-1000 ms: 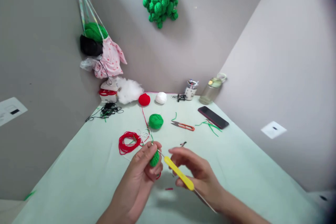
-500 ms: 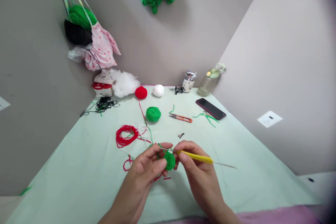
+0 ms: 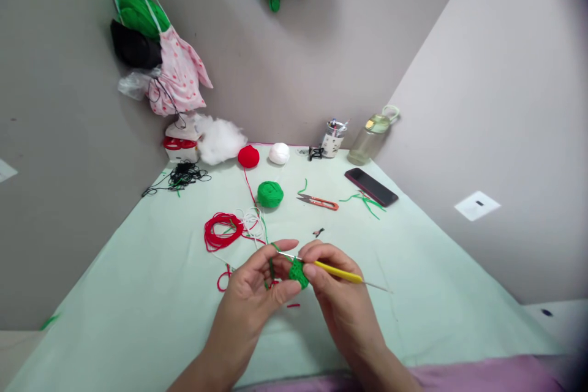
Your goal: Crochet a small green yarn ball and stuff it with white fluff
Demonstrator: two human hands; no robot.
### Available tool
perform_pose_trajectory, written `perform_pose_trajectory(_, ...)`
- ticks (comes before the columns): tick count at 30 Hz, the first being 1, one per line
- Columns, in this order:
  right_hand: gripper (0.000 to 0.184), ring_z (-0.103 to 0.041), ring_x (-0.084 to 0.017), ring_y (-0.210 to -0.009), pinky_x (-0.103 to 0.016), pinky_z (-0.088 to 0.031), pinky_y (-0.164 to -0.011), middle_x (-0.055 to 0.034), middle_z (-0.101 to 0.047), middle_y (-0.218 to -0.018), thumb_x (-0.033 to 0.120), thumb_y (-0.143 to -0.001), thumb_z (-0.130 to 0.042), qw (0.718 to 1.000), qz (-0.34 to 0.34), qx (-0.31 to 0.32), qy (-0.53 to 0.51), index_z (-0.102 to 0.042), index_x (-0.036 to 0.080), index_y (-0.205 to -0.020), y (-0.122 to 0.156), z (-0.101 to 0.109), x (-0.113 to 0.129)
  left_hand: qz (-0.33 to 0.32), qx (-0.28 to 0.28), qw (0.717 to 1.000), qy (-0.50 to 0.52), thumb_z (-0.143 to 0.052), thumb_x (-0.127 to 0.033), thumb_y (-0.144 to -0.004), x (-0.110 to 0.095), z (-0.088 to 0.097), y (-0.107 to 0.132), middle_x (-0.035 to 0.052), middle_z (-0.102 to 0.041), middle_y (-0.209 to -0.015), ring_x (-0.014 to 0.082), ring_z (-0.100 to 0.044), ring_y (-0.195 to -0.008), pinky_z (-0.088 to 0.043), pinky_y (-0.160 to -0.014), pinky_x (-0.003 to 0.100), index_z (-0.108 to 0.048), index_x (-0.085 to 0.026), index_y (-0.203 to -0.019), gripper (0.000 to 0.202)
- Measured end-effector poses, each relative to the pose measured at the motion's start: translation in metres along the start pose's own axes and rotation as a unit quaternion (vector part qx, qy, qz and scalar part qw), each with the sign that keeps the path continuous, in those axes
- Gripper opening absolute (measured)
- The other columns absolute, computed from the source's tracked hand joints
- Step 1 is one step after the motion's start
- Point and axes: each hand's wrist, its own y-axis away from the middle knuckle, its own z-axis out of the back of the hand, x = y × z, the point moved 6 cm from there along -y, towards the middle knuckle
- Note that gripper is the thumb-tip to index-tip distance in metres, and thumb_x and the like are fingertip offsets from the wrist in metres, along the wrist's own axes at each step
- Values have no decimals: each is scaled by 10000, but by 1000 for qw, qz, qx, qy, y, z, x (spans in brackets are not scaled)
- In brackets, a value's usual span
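Observation:
My left hand (image 3: 257,285) pinches a small round green crochet piece (image 3: 297,272) between thumb and fingers, with green yarn running over its raised index finger. In my right hand (image 3: 337,288) is a crochet hook with a yellow handle (image 3: 340,271), held like a pen. The metal tip of the hook points left, above the piece and close to the left index finger, by the green strand. Its thin rear shaft sticks out to the right. A green yarn ball (image 3: 270,194) sits on the table beyond my hands. Part of the crochet piece is hidden behind the right fingers.
A red yarn coil (image 3: 223,231) and white strands lie left of centre. Orange-handled thread snips (image 3: 318,201), a phone (image 3: 371,186) and green scraps lie farther right. Along the back stand red (image 3: 248,157) and white yarn balls (image 3: 278,154), stuffing (image 3: 221,141), a pen cup (image 3: 333,138) and a bottle (image 3: 370,138).
The hook has shifted left and its handle sits lower in view. The crochet piece has turned, and my right fingertips now press against it. The whole view has tilted slightly.

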Motion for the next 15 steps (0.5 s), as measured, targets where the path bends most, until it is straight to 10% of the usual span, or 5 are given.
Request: perform_pose_trajectory(15, 181, -618, -160, -711, -269, -526, -654, -36, -686, -782, 399, -876, -786, 999, -33, 39, -9, -800, 228, -935, 1, 8, 8, 19, 25, 999, 37, -826, -332, -803, 3, -10, 1, 45, -695, -907, 213, -663, -903, -497, -877, 326, -743, -233, -1195, 413)
